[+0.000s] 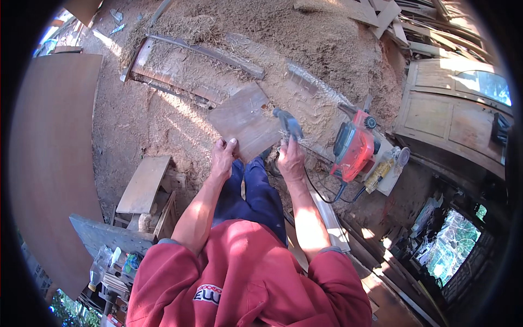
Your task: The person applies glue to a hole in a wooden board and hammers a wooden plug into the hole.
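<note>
A square, brownish wooden board [242, 122] is tilted in front of me, its near left edge gripped by my left hand [223, 159] with the thumb on top. My right hand [290, 161] is closed round a hammer [289, 122], whose dark head is held at the board's right side. Just right of the hammer, a red power planer [354, 152] with a black cord lies on the shavings-covered work surface. Behind the board are wooden planks [201, 53] strewn with shavings.
A large plywood sheet [54, 152] stands at left, near a small panel on a wooden stand [141, 188] and a plastic bottle [98, 264]. A wooden cabinet [447, 109] is at right, with scrap timber [436, 35] above it. Sawdust and long boards [329, 218] lie about.
</note>
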Demonstrator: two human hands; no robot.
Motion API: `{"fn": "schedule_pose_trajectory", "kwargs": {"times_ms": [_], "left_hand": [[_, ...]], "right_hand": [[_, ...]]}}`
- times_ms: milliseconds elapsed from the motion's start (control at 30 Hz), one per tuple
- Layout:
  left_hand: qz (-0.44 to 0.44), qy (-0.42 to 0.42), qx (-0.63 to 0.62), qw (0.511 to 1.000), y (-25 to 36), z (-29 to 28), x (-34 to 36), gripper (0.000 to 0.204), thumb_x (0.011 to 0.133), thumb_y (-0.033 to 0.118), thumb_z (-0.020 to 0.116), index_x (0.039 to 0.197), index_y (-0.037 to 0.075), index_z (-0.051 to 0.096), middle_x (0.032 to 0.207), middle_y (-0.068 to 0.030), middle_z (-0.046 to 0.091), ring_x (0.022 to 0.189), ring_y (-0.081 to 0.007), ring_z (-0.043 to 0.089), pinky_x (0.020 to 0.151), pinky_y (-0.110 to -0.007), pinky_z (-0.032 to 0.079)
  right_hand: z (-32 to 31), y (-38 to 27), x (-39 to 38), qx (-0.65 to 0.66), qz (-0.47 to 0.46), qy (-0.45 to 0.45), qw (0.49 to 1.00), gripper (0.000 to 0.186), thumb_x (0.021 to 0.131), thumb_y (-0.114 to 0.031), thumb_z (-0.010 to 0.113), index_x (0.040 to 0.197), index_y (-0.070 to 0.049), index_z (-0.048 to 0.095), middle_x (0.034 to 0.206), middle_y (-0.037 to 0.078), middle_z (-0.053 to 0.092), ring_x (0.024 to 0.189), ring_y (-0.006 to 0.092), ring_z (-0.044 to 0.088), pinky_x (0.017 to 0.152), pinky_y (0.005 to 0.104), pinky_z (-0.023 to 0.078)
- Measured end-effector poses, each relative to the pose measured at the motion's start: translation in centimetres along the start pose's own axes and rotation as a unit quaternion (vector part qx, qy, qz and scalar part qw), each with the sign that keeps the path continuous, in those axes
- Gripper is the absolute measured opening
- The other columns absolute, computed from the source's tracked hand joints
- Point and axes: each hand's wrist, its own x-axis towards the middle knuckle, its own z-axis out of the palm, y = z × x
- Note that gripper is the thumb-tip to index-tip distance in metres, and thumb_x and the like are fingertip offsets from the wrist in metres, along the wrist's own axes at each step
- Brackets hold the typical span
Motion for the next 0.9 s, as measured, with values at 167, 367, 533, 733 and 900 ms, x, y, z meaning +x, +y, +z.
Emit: {"fn": "schedule_pose_trajectory", "kwargs": {"times_ms": [167, 367, 533, 733, 900], "left_hand": [[-0.021, 0.009, 0.012, 1.000, 0.9, 1.3, -1.5, 0.029, 0.099, 0.021, 0.065, 0.121, 0.003, 0.059, 0.104, -0.0076, 0.067, 0.090, -0.0178, 0.064, 0.076, -0.037, 0.055], [-0.006, 0.007, -0.018, 1.000, 1.1, 0.8, -1.2, 0.029, 0.099, 0.021, 0.066, 0.120, 0.002, 0.060, 0.104, -0.0074, 0.067, 0.090, -0.0179, 0.064, 0.076, -0.037, 0.056], [-0.015, 0.015, 0.039, 0.999, 0.9, 1.5, -0.9, 0.029, 0.099, 0.023, 0.066, 0.118, 0.002, 0.059, 0.105, -0.0086, 0.066, 0.092, -0.0189, 0.064, 0.077, -0.038, 0.056], [-0.004, -0.003, 0.004, 1.000, 0.3, 1.0, -0.6, 0.030, 0.099, 0.024, 0.067, 0.118, 0.002, 0.058, 0.105, -0.0082, 0.066, 0.093, -0.0191, 0.064, 0.077, -0.037, 0.056], [-0.001, -0.011, -0.012, 1.000, 0.8, 0.5, -0.3, 0.032, 0.099, 0.025, 0.067, 0.120, 0.004, 0.057, 0.105, -0.0066, 0.065, 0.091, -0.0174, 0.062, 0.077, -0.037, 0.055]], "right_hand": [[-0.1, 0.6, 0.4, -0.017, -0.006, -0.035, 0.999, 0.047, 0.096, -0.009, 0.064, 0.137, 0.007, 0.049, 0.109, 0.030, 0.068, 0.091, 0.0439, 0.070, 0.073, 0.0471, 0.058], [-0.1, 0.1, 1.9, -0.012, 0.008, -0.030, 0.999, 0.042, 0.097, -0.010, 0.061, 0.134, 0.007, 0.051, 0.117, 0.028, 0.066, 0.096, 0.0439, 0.069, 0.076, 0.0470, 0.058], [0.6, 0.5, 2.4, -0.029, 0.044, -0.050, 0.997, 0.043, 0.098, -0.012, 0.060, 0.135, 0.007, 0.051, 0.120, 0.029, 0.065, 0.097, 0.0445, 0.069, 0.079, 0.0482, 0.058], [-0.5, -1.4, 2.5, -0.009, 0.054, -0.030, 0.998, 0.046, 0.099, -0.014, 0.059, 0.140, 0.005, 0.048, 0.115, 0.028, 0.067, 0.098, 0.0457, 0.068, 0.080, 0.0491, 0.058], [-0.6, -0.5, 2.2, 0.039, 0.119, 0.014, 0.992, 0.048, 0.101, -0.017, 0.056, 0.143, 0.002, 0.047, 0.118, 0.028, 0.067, 0.098, 0.0458, 0.068, 0.080, 0.0518, 0.056]]}}
